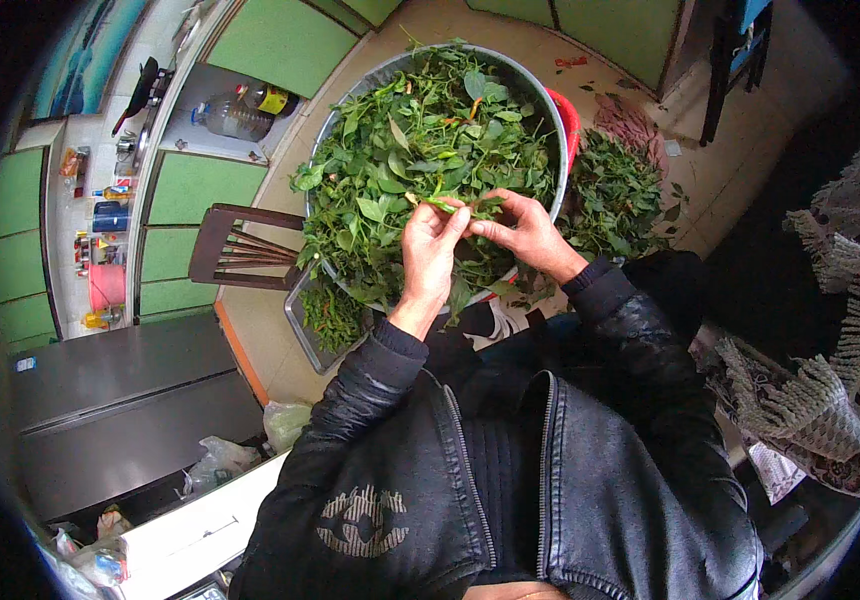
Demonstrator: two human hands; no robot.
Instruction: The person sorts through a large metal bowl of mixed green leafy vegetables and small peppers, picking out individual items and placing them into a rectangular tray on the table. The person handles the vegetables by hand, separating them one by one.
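Observation:
A large round metal basin (563, 169) heaped with leafy green cuttings (430, 142) stands before me. A few thin orange-red pods (475, 109), apparently chili peppers, show among the leaves. Above the basin's near part, my left hand (432, 244) pinches a small green sprig (441, 202) between thumb and fingers. My right hand (524, 229) meets it close to the fingertips and grips the leafy end of the same sprig. At the basin's near left, a rectangular metal tray (301, 330) holds small slender green pieces (331, 315) that look like chili peppers.
Part of a red container (569, 127) shows behind the basin's right rim. More leafy cuttings (617, 195) lie on the floor by a pink cloth or bag (629, 124). A dark wooden slatted stool or chair (209, 247) stands left. Green cabinets (205, 187) line that side.

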